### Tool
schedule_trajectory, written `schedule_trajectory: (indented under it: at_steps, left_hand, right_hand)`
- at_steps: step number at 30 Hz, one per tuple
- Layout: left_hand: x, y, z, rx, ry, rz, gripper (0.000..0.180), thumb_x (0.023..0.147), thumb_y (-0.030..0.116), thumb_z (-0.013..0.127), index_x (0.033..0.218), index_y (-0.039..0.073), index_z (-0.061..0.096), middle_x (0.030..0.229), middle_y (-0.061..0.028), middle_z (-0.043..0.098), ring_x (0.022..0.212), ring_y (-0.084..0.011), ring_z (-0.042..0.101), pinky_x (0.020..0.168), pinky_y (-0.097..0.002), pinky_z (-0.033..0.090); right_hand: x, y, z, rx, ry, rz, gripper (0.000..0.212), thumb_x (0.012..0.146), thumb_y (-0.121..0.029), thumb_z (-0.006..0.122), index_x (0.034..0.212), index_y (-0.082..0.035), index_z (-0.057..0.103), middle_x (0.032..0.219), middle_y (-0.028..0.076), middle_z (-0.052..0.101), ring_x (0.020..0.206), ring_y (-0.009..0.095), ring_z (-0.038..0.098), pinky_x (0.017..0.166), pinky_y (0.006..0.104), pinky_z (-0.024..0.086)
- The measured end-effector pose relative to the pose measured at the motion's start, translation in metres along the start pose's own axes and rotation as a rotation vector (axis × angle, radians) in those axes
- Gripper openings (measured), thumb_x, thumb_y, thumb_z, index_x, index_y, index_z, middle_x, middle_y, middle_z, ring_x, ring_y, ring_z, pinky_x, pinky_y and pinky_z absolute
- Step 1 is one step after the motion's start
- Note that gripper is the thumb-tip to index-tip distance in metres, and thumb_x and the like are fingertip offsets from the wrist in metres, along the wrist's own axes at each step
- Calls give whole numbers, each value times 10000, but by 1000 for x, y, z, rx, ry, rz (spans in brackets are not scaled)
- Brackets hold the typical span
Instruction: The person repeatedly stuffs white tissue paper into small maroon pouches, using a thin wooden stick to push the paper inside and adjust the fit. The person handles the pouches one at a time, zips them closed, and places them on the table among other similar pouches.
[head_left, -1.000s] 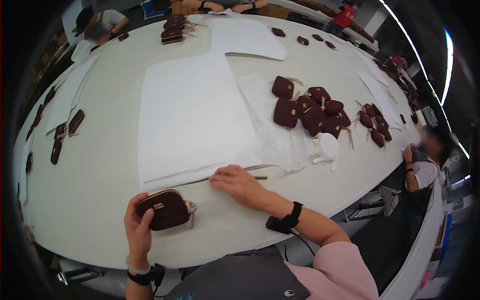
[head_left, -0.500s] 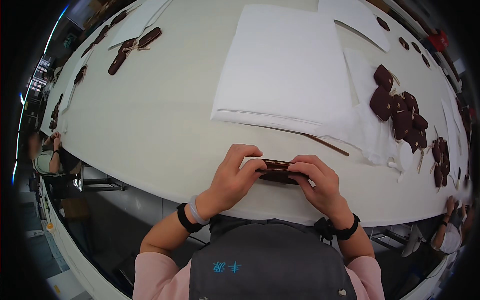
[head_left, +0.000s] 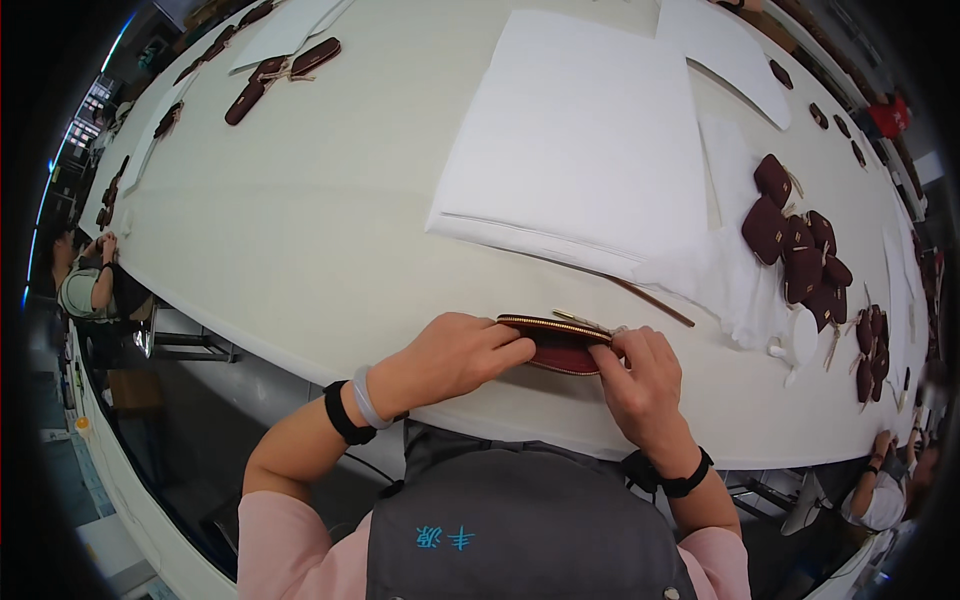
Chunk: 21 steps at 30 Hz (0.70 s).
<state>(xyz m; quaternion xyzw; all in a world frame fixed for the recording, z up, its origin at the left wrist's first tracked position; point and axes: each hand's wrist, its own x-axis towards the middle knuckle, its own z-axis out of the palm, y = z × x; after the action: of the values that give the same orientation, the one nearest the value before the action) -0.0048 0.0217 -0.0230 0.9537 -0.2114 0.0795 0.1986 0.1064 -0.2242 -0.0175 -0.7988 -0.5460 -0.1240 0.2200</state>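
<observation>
Close to the table's near edge I hold a small dark-red zip pouch (head_left: 562, 352), its mouth spread so the reddish lining shows between two rows of gold zipper teeth. My left hand (head_left: 465, 355) is closed on the pouch's left end, thumb at the opening. On the other end, my right hand (head_left: 643, 380) grips the side with the thumb on the inner lip. A gold zipper pull with a pale cord (head_left: 590, 322) lies along the far rim, by my right fingers. What sits under my fingers is hidden.
Large white sheets (head_left: 575, 140) lie ahead, with a thin brown strip (head_left: 650, 302) at their near edge. To the right are a pile of dark-red pouches (head_left: 800, 250), crumpled white wrapping (head_left: 720, 275) and a white roll (head_left: 802, 335). More pouches (head_left: 290, 75) lie far left. People sit at both sides.
The pouch's mouth has spread from a narrow slit to a wide opening, showing the lining and the zipper pull. My left hand has lowered and its raised index finger has come down.
</observation>
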Motion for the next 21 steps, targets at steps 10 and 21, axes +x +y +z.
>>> schedule_trajectory:
  at_steps: [10, 21]
  left_hand:
    - [5, -13, -6, -92, -184, -61, 113, 844, 86, 648, 950, 95, 611, 825, -76, 670, 737, -279, 685, 578, -378, 537]
    - [7, -3, -24, 61, -277, 190, 87, 924, 137, 565, 906, 58, 532, 689, -106, 588, 593, -288, 662, 491, -412, 512]
  right_hand:
    - [-7, -13, -3, 86, -57, -182, 208, 767, -19, 673, 974, 6, 670, 948, 77, 622, 571, 142, 565, 499, 299, 446]
    - [24, 1, -9, 29, -523, -154, 69, 880, -98, 596, 941, -67, 599, 775, 75, 657, 609, 252, 675, 456, 369, 480]
